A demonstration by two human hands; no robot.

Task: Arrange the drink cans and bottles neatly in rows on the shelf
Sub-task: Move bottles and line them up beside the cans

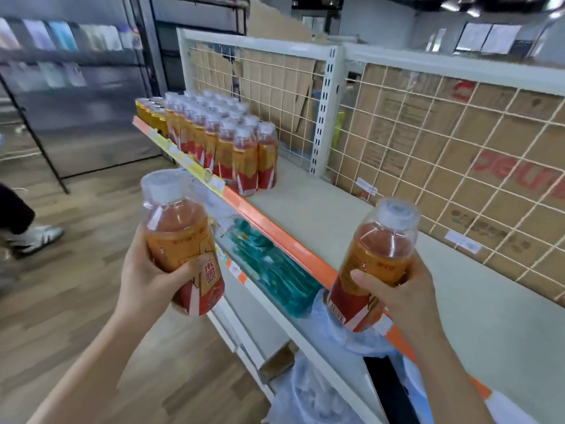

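My left hand [146, 283] grips an orange-labelled tea bottle [180, 237] with a clear cap, held out over the aisle floor in front of the shelf. My right hand [400, 292] grips a second bottle [376, 264] of the same kind, tilted, above the shelf's orange front edge [275, 231]. On the top shelf [351, 221], at its far left, several identical bottles [226, 139] stand in tidy rows. Yellow cans [151, 113] stand in a row behind them at the very end. The shelf surface between those rows and my right hand is bare.
A white wire grid [428, 154] backs the shelf, with cardboard boxes behind it. Teal packets [272, 270] lie on the lower shelf. Clear plastic wrap [308, 390] sits below my right arm. A person's shoe [36, 237] is on the wooden floor at left.
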